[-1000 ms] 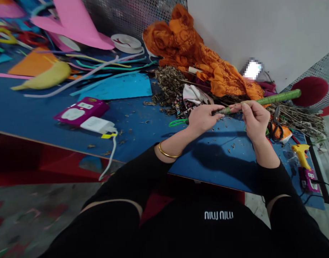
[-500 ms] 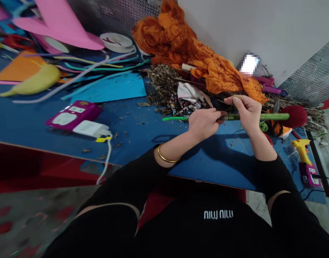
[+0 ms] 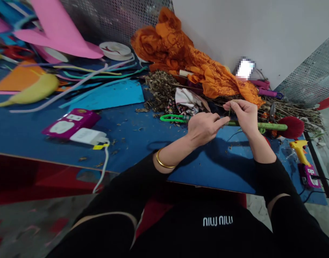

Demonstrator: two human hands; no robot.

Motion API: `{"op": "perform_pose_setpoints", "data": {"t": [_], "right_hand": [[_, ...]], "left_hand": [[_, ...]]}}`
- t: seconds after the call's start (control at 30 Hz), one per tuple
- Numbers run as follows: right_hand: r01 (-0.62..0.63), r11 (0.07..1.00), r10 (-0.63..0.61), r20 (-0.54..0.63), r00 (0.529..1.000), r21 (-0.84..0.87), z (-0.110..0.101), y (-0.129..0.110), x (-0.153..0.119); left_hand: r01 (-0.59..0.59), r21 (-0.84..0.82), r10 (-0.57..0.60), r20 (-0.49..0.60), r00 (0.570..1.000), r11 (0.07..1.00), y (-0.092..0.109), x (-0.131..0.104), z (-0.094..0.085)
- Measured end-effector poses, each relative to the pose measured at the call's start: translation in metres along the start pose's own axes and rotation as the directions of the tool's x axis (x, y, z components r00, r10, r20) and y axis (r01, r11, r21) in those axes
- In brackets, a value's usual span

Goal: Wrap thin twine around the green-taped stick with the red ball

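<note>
A green stick (image 3: pixel 273 126) lies level in front of me, with a fuzzy dark red ball (image 3: pixel 293 127) on its right end and a bright green loop (image 3: pixel 171 118) at its left end. My left hand (image 3: pixel 203 126) is closed round the stick near the loop, its index finger stretched along it. Above the stick's middle, my right hand (image 3: pixel 243 114) pinches what looks like a thin green strand (image 3: pixel 229 110) between thumb and fingertips. Part of the stick is hidden behind that hand. Thin windings show on the stick between the hands.
Beyond my hands lie dried plant stems (image 3: pixel 161 86) and an orange cloth (image 3: pixel 207 75). To the left are a purple power strip (image 3: pixel 84 118), a blue sheet (image 3: pixel 110 95) and a toy banana (image 3: pixel 38 89). A yellow glue gun (image 3: pixel 300 148) lies at the right.
My right hand stays at the stick, its fingers slightly shifted. The green end now shows as a wider loop, so the stick appears turned a little. The whole view has shifted slightly.
</note>
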State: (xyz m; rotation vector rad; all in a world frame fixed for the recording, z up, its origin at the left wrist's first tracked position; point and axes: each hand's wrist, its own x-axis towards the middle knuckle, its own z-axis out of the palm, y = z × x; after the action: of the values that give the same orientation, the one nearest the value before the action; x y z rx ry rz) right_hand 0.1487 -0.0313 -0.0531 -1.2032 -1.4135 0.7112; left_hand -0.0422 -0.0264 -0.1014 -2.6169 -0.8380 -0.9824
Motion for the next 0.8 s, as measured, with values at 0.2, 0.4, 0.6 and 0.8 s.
{"op": "perform_pose_setpoints", "data": {"t": [0.2,0.4,0.6,0.8], "right_hand": [[-0.014,1.000,0.014,0.064,0.998,-0.007,-0.003,-0.008,-0.002],[-0.056,0.992,0.077,0.186,0.980,-0.115,-0.047,-0.043,-0.004],[-0.150,0.965,0.156,0.011,0.988,-0.216,-0.126,-0.063,-0.005],[-0.028,1.000,0.024,-0.556,0.831,0.001,-0.179,-0.051,0.009]], "left_hand": [[-0.034,0.060,0.038,-0.081,0.996,0.998,0.000,0.001,0.000],[0.091,-0.061,-0.091,0.015,0.996,0.994,-0.017,0.001,-0.002],[0.343,-0.141,-0.335,0.077,0.939,0.929,-0.043,0.008,-0.029],[0.614,-0.217,-0.541,0.315,0.780,0.759,-0.063,0.013,-0.049]]}}
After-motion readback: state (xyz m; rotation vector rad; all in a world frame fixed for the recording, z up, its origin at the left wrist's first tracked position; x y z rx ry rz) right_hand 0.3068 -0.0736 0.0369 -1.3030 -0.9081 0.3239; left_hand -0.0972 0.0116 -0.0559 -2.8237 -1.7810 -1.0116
